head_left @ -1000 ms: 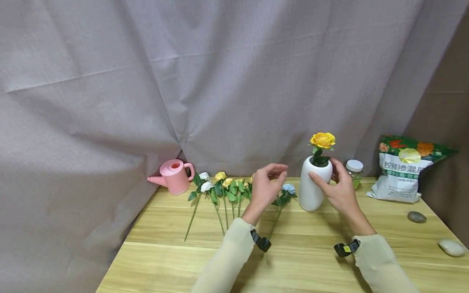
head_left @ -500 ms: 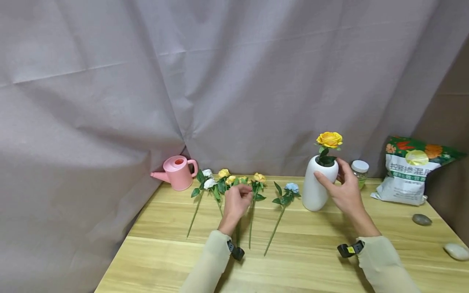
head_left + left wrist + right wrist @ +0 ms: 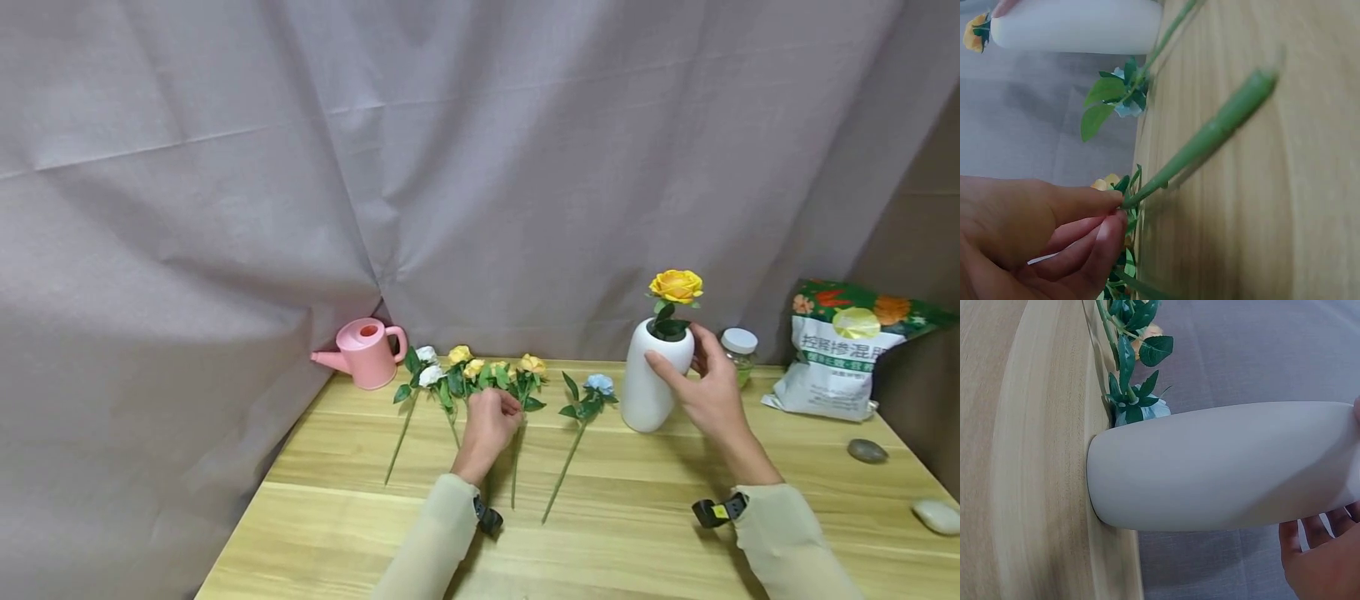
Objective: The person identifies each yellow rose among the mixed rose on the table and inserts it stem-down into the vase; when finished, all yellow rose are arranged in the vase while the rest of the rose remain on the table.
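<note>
My left hand (image 3: pixel 489 429) is among the flowers lying on the table. Thumb and fingertips pinch the green stem (image 3: pixel 1204 140) of a yellow rose (image 3: pixel 532 364) just below its leaves; the stem's cut end points toward the table's front. With my right hand (image 3: pixel 711 392) I hold the white vase (image 3: pixel 645 392) near its mouth, thumb in front and fingers behind. The vase stands upright on the table, and a larger yellow rose (image 3: pixel 677 286) rises from it. Between the hands lies a blue rose (image 3: pixel 599 384) with a long stem.
White roses (image 3: pixel 431 376) and more yellow ones (image 3: pixel 460 355) lie left of my left hand. A pink watering can (image 3: pixel 366 354) stands at the back left. Right of the vase are a lidded jar (image 3: pixel 739 342), a fertilizer bag (image 3: pixel 832 367), a dark stone (image 3: pixel 867 451) and a pale stone (image 3: pixel 937 517).
My left hand has moved left from beside the vase to the lying flowers, and its fingers have closed on a yellow rose's stem. My right hand stays on the vase.
</note>
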`<state>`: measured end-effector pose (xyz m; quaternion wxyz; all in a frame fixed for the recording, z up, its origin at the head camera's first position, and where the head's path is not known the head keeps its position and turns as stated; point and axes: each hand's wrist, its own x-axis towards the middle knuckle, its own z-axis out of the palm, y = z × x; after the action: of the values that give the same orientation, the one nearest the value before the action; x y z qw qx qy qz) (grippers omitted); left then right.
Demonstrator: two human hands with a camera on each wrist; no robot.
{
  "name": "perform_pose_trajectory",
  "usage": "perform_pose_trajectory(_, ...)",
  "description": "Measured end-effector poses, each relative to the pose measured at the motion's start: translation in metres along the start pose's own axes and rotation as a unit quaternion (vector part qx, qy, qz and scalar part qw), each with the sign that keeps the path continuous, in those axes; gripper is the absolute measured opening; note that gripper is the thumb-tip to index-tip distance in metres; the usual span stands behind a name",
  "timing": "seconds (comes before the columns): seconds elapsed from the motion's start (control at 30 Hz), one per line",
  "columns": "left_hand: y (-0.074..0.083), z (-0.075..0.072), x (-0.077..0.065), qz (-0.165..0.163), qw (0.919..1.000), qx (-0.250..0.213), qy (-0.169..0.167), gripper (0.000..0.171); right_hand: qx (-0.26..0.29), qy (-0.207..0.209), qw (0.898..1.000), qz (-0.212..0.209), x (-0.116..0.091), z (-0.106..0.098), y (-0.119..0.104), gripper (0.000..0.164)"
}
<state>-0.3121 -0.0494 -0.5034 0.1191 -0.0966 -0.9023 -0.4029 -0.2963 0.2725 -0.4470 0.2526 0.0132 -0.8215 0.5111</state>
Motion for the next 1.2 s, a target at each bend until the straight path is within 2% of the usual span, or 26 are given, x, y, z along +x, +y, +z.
perform_pose_trajectory(0.3,-0.002,-0.001,-0.003,-0.006,0.9990,0.040,-0.017,0.010,0.006,-0.006,1.000,0.000,-0.008,-0.001,-0.026,0.073)
perform_pose_trajectory(0.4,-0.001,0.000,-0.004,-0.009,0.9987,0.046,-0.020,0.008,0.006,-0.006,1.000,-0.004,-0.008,-0.001,-0.023,0.073)
perform_pose_trajectory(0.63,0.002,-0.002,-0.003,-0.018,0.9993,0.024,-0.020,0.011,0.002,0.001,1.000,-0.018,0.001,0.001,-0.002,0.073)
perform_pose_trajectory(0.97,0.001,-0.004,-0.002,-0.015,0.9992,-0.006,-0.036,0.012,-0.001,-0.008,1.000,-0.004,-0.002,0.000,-0.012,0.074)
perform_pose_trajectory(1.03,0.003,-0.004,-0.001,-0.014,0.9990,-0.008,-0.042,0.013,0.000,-0.006,1.000,-0.005,0.000,0.000,-0.004,0.073)
perform_pose_trajectory(1.2,0.008,-0.005,0.000,-0.016,0.9972,-0.039,-0.061,0.016,-0.001,-0.002,1.000,-0.005,-0.002,-0.002,-0.003,0.073)
